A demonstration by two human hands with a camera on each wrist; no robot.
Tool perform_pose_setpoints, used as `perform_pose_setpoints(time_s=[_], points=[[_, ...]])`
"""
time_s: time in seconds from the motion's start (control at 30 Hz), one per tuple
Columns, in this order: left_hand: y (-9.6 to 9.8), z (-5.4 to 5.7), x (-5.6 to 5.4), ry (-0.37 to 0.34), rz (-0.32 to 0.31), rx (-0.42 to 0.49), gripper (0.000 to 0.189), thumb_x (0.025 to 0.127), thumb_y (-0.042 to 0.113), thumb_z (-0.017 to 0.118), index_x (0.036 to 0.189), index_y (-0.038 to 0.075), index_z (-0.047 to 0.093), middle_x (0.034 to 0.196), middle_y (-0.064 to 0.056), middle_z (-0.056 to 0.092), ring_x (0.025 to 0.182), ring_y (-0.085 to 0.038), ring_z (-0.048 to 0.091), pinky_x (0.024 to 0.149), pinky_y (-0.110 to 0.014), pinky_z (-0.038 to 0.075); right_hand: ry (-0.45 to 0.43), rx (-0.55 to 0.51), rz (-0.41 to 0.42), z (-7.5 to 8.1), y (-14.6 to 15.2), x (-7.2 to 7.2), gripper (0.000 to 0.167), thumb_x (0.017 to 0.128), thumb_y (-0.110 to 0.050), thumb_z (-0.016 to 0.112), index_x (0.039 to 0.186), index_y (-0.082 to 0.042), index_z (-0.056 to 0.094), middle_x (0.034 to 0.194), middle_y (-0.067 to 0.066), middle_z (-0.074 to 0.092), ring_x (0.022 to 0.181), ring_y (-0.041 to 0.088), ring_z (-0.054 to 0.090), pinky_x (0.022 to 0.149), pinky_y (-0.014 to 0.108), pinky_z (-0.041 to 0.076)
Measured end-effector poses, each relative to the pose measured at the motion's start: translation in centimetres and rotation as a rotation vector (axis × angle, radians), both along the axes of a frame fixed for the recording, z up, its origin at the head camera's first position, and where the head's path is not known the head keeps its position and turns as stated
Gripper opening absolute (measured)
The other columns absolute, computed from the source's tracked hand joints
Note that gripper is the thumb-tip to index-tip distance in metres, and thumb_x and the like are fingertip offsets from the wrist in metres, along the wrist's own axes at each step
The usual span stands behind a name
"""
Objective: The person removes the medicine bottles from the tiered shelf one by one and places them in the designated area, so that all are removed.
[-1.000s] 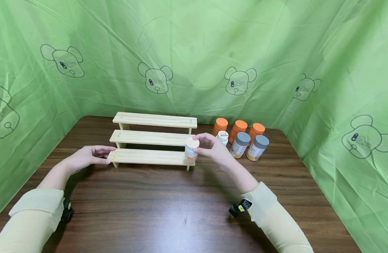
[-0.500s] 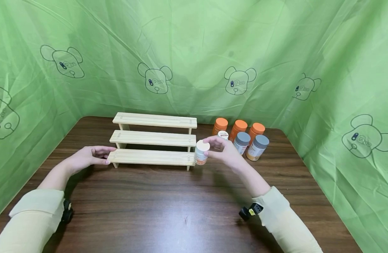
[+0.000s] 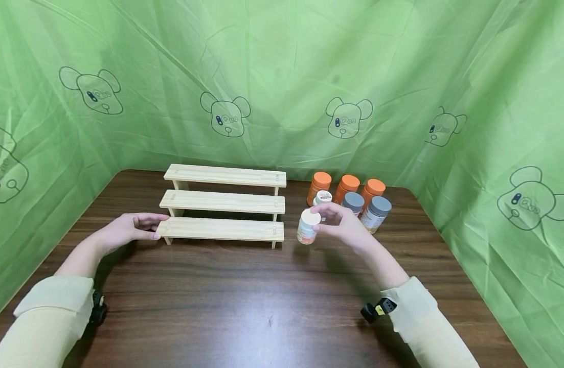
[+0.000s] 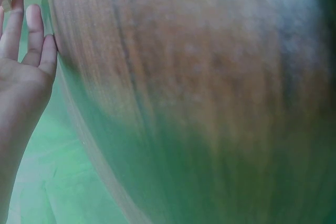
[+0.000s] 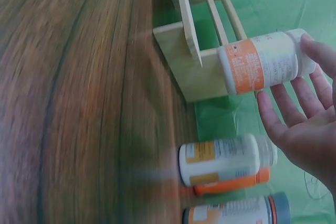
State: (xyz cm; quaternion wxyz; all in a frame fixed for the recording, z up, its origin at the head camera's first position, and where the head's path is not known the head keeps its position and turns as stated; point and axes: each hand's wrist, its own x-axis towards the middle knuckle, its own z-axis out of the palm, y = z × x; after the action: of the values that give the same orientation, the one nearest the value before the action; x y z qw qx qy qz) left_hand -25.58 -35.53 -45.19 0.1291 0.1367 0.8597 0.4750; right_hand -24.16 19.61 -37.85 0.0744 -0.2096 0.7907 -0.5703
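My right hand [image 3: 343, 227] grips a white pill bottle [image 3: 307, 232] near its white cap, thumb on one side and fingers on the other. In the right wrist view this bottle [image 5: 262, 64] shows an orange label band at its base. It hangs just off the table, to the right of a three-step wooden display rack [image 3: 222, 229]. At the rack's left end rests my left hand [image 3: 122, 232], its thumb and fingertips touching the lowest step. In the left wrist view several fingers [image 4: 35, 38] are fairly straight; only a corner of wood shows there.
Right of the rack, orange-capped bottles [image 3: 349, 185] stand in a back row. Before them are a small white-capped bottle [image 3: 323, 197] and two grey-capped bottles [image 3: 379, 208]. A green curtain [image 3: 282, 76] hangs behind the dark wooden table [image 3: 245, 306].
My right hand has carried the white pill bottle rightward, from over the lowest step's right end to beside the rack. My left hand has stayed at the rack's left end.
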Motion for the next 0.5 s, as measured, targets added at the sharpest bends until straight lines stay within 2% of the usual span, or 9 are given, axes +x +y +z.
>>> perform_pose_setpoints(time_s=[0.17, 0.5], points=[[0.2, 0.2, 0.1, -0.006, 0.001, 0.006, 0.062, 0.082, 0.024, 0.073, 0.136, 0.005, 0.05, 0.128, -0.004, 0.059, 0.104, 0.008, 0.052, 0.084, -0.013, 0.044, -0.009, 0.002, -0.008, -0.6, 1.4, -0.1, 0.04, 0.08, -0.013, 0.075, 0.116, -0.008, 0.06, 0.115, 0.006, 0.065, 0.111, 0.026, 0.056, 0.09, 0.037, 0.047], [0.1, 0.1, 0.1, -0.006, -0.007, 0.008, 0.061, 0.082, 0.023, 0.073, 0.136, 0.004, 0.05, 0.126, -0.001, 0.06, 0.104, 0.007, 0.053, 0.083, -0.013, 0.044, -0.048, -0.022, -0.021, -2.5, 3.3, -0.7, 0.042, 0.081, -0.012, 0.075, 0.118, -0.003, 0.058, 0.116, 0.003, 0.064, 0.114, 0.018, 0.056, 0.092, 0.03, 0.047]])
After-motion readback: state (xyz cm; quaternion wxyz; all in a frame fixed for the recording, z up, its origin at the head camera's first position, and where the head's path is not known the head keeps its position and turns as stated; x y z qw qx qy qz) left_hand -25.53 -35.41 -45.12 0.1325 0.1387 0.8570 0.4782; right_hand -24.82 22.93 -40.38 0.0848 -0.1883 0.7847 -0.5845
